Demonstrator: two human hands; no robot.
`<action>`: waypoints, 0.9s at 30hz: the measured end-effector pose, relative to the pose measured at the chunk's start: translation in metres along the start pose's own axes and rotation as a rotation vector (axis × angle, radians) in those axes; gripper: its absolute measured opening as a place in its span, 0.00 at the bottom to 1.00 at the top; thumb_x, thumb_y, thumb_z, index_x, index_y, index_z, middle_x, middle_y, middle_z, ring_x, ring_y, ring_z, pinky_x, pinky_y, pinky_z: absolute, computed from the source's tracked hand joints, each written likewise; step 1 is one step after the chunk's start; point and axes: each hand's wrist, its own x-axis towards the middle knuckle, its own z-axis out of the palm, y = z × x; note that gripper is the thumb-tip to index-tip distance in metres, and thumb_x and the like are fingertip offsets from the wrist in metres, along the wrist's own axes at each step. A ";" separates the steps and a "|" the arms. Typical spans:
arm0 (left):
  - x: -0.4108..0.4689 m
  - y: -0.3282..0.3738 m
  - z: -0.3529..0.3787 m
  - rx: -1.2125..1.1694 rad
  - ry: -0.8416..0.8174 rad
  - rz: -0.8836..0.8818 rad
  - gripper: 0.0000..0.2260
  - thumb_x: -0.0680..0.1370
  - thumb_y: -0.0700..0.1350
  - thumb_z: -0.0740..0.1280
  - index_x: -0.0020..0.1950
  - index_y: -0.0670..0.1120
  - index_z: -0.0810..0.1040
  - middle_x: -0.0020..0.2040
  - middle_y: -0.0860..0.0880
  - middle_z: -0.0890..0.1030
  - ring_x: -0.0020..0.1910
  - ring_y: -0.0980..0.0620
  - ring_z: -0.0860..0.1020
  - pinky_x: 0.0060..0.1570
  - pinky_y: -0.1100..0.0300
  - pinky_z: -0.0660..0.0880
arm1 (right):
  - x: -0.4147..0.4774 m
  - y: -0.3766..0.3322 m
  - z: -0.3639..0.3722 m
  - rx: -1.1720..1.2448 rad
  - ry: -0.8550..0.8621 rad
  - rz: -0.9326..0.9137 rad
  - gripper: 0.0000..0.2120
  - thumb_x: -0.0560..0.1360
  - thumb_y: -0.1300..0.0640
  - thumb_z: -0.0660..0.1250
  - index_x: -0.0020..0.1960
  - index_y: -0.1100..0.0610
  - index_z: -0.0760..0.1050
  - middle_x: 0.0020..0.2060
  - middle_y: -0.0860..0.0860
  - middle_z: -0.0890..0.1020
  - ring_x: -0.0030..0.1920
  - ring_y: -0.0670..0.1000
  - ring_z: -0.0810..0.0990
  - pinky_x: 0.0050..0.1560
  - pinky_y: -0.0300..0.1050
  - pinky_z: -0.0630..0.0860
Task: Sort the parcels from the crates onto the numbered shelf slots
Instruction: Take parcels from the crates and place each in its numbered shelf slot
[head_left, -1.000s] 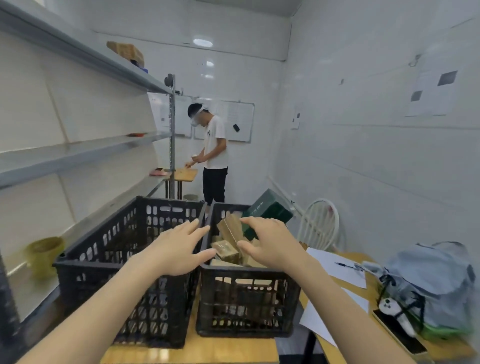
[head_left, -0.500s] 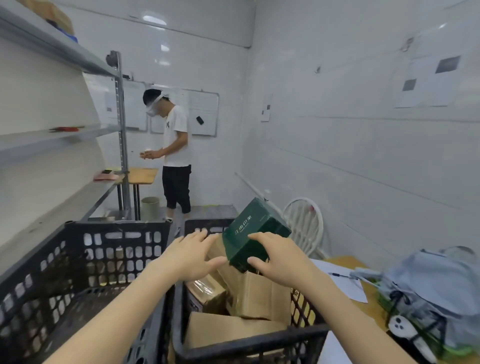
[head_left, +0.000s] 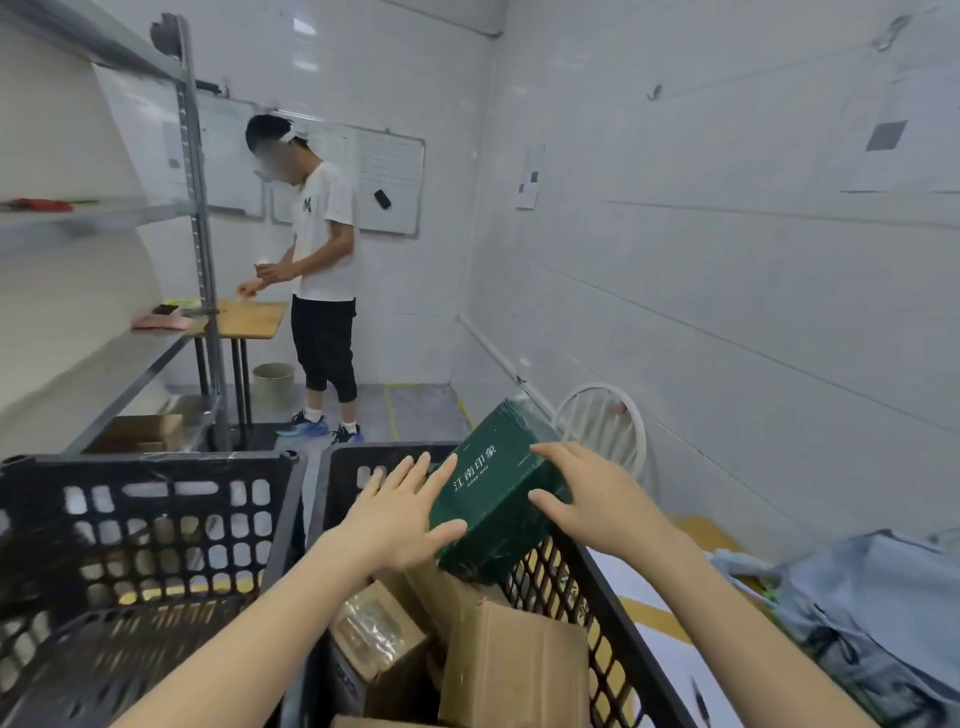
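A dark green box (head_left: 488, 499) with white lettering is tilted above the right black crate (head_left: 613, 587), held between both my hands. My left hand (head_left: 400, 519) presses its left face with straight, spread fingers, the thumb at the lower edge. My right hand (head_left: 592, 504) grips the box's right end, fingers over the top and thumb on the front. Below it in the crate lie brown cardboard parcels (head_left: 514, 660) and a taped one (head_left: 379, 634). The left black crate (head_left: 156, 499) looks nearly empty. The grey metal shelf (head_left: 130, 358) runs along the left wall.
A person (head_left: 322, 260) in a white shirt stands at a small wooden table (head_left: 249, 319) beyond the shelf's end post. A bin (head_left: 274, 379) sits beside it. A white chair (head_left: 602, 421) and a grey bag (head_left: 872, 623) are on the right. A cardboard box (head_left: 140, 434) lies on the lowest shelf.
I have leaned closer over the crates. Both hands reached the green box, closed in on its sides, and it now sits higher above the cardboard parcels.
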 end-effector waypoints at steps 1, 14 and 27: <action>0.009 -0.001 0.004 -0.018 0.002 -0.016 0.33 0.80 0.65 0.50 0.78 0.57 0.35 0.80 0.49 0.41 0.79 0.48 0.41 0.75 0.48 0.40 | 0.010 0.004 0.001 0.003 0.015 -0.011 0.25 0.80 0.44 0.60 0.75 0.48 0.61 0.71 0.47 0.69 0.69 0.49 0.69 0.68 0.47 0.68; 0.087 -0.003 0.063 -0.152 -0.134 -0.201 0.32 0.79 0.67 0.46 0.79 0.56 0.39 0.80 0.45 0.47 0.79 0.45 0.47 0.76 0.47 0.47 | 0.106 0.047 0.048 0.005 -0.059 -0.112 0.30 0.80 0.46 0.60 0.78 0.47 0.54 0.71 0.51 0.68 0.68 0.54 0.68 0.66 0.53 0.69; 0.133 0.003 0.061 -0.391 -0.094 -0.460 0.35 0.78 0.69 0.45 0.79 0.54 0.37 0.77 0.35 0.57 0.74 0.36 0.60 0.72 0.46 0.58 | 0.092 0.067 0.051 0.184 -0.127 -0.183 0.37 0.79 0.41 0.62 0.78 0.40 0.42 0.76 0.52 0.59 0.74 0.55 0.58 0.71 0.53 0.64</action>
